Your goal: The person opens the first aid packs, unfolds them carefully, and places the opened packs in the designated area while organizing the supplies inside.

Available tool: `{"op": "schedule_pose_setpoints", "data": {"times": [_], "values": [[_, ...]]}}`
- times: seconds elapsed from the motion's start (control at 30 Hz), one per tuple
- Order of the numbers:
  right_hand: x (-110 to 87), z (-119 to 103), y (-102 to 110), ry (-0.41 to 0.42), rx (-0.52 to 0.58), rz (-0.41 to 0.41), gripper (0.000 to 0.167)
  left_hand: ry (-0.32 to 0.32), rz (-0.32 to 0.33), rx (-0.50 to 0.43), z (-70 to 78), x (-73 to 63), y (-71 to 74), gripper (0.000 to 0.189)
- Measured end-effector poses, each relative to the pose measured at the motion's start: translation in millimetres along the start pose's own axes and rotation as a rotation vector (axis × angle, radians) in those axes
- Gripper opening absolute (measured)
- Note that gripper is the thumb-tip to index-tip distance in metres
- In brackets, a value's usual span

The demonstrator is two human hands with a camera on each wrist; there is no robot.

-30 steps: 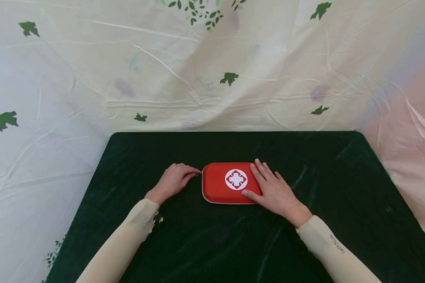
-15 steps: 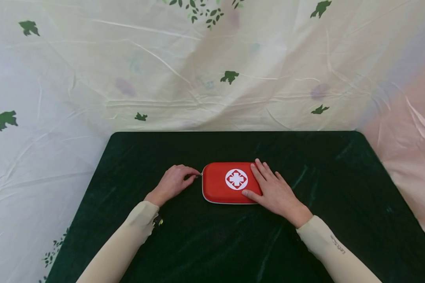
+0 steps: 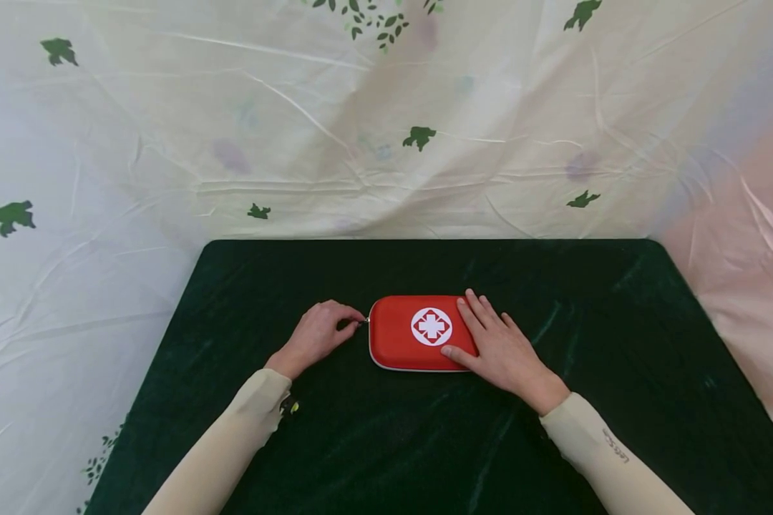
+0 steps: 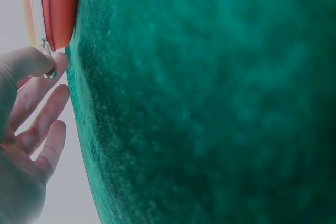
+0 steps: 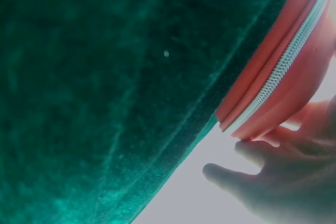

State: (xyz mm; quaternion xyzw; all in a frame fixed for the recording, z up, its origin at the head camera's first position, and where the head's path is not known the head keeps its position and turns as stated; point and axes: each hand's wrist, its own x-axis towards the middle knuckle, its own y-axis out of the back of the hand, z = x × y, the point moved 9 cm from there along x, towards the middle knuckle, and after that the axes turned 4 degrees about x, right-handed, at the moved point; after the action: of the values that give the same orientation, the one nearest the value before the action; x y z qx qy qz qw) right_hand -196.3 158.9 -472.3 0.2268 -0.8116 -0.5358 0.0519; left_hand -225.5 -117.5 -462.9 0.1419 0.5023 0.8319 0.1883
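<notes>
Compared with a second ago, we see the left hand (image 3: 318,332), pinching the zipper pull (image 4: 51,74), slightly nearer six o'clock at the red case's (image 3: 419,333) nine-o'clock end. The right hand (image 3: 501,350), thumb spread, still rests at three. Beneath lies green velvety cloth (image 3: 361,443); at twelve, creased sheeting (image 3: 335,107).

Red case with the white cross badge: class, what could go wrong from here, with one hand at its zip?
1. The left hand pinches only a small zip pull, so its grip might slip off.
2. The right hand rests spread on the other end of the red case, so a hard tug could perhaps swivel it on the green cloth.
</notes>
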Motion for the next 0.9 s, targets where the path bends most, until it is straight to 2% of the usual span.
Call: {"op": "schedule_pose_setpoints", "data": {"times": [0.9], "values": [[1.4,1,1,-0.015,-0.003,-0.011,0.105,-0.001,-0.009,-0.012,6.6,-10.8,-0.6,0.022]]}}
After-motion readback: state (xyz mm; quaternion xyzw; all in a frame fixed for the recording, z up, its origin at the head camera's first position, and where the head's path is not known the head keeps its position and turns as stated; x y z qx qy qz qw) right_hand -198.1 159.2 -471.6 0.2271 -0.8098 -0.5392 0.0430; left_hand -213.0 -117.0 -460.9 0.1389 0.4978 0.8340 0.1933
